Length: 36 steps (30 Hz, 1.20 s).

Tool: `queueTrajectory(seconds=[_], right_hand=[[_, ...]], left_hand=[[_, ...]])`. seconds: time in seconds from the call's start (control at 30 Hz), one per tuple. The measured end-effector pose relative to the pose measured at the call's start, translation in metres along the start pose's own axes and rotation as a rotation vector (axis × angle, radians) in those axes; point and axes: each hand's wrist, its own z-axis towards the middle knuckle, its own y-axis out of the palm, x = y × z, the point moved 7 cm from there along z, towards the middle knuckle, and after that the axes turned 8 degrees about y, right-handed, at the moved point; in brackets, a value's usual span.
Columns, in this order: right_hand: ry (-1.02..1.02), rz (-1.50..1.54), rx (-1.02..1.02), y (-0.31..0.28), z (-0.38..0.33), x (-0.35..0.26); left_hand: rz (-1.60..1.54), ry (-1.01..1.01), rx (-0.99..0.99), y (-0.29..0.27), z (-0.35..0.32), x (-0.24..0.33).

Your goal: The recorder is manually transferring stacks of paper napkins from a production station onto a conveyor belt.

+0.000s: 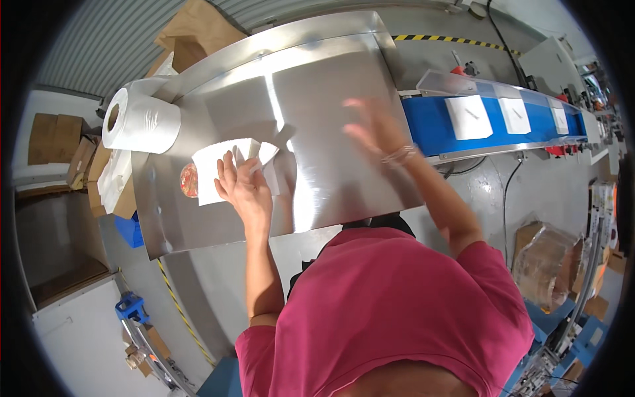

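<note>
On the left part of a steel worktable, my left hand lies over several white square packets, its fingers spread across them. The packets overlap and fan out toward the right. A round red-patterned object lies against their left side, partly covered. My right hand is over the table's right part, near the blue conveyor belt. It is blurred by motion, but its thumb and fingers look apart and nothing shows between them.
White packets sit spaced along the belt, beside a clear guard. A large roll of white film stands at the table's left end. Raised metal rims edge the table. Cardboard boxes are at the left; a plastic-wrapped carton is at the right.
</note>
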Motion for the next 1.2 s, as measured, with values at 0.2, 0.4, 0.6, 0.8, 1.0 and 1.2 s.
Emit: queueTrajectory(seconds=[0.2,0.4,0.6,0.8,1.0,1.2], right_hand=[[-0.036,0.193,-0.441,0.125,0.026,-0.062],[0.421,0.485,-0.709,0.105,0.004,-0.007],[0.641,0.288,0.086,-0.039,-0.053,0.176],[0.645,-0.848,0.437,-0.164,-0.065,0.174],[0.056,-0.072,0.045,-0.014,0.006,0.033],[-0.027,0.350,-0.520,0.138,0.040,-0.072]], left_hand=[[-0.064,0.072,-0.072,-0.002,0.006,0.009],[0.012,0.043,0.013,-0.013,0.006,-0.013],[-0.022,0.017,0.015,-0.010,0.007,-0.019],[-0.055,0.029,0.075,-0.006,0.007,-0.023],[-0.009,-0.003,0.043,-0.005,0.005,-0.016],[-0.039,0.050,-0.013,-0.005,0.006,-0.005]])
